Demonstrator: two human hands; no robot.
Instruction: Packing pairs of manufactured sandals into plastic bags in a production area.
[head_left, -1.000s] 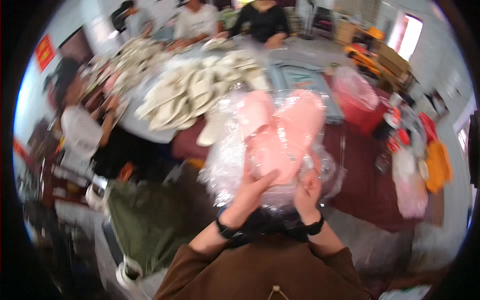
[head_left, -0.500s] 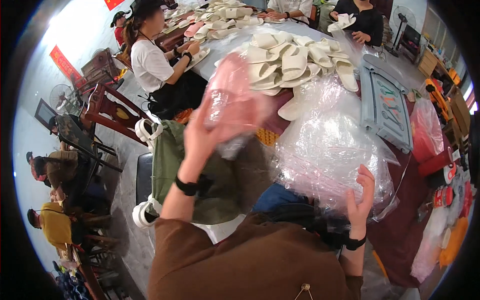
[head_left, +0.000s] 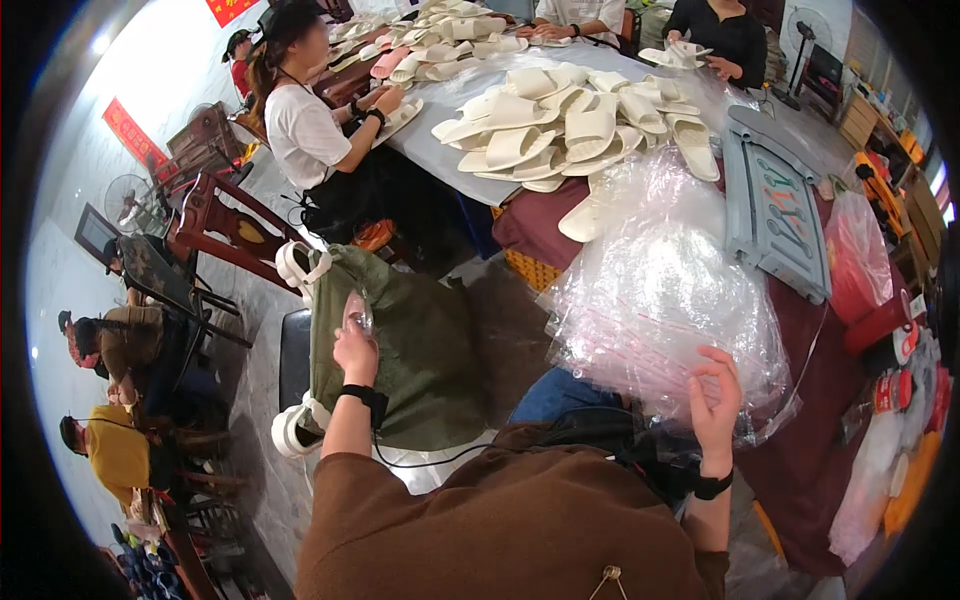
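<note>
My left hand (head_left: 356,352) is closed around a pink slipper in clear plastic (head_left: 357,312), seen nearly edge-on, over the dark green cloth (head_left: 420,340). Most of the slipper is hidden behind the hand. On the right, my right hand (head_left: 714,398) has its fingers apart at the near edge of a pile of clear plastic bags (head_left: 660,300) with pinkish edges. Nothing shows in its grip. Past the bags, a heap of cream slippers (head_left: 585,130) lies on the grey-topped table (head_left: 440,165).
A grey plastic panel (head_left: 775,205) lies right of the bags on the dark red cloth (head_left: 800,440). Beside it stand a red plastic bag (head_left: 855,250) and a red cup (head_left: 877,325). Left is a wooden chair (head_left: 235,225). A person in white (head_left: 305,130) handles a slipper.
My left hand has moved down and left with the pink slipper, from above the table edge to over the green cloth. My right hand stays by the bags.
</note>
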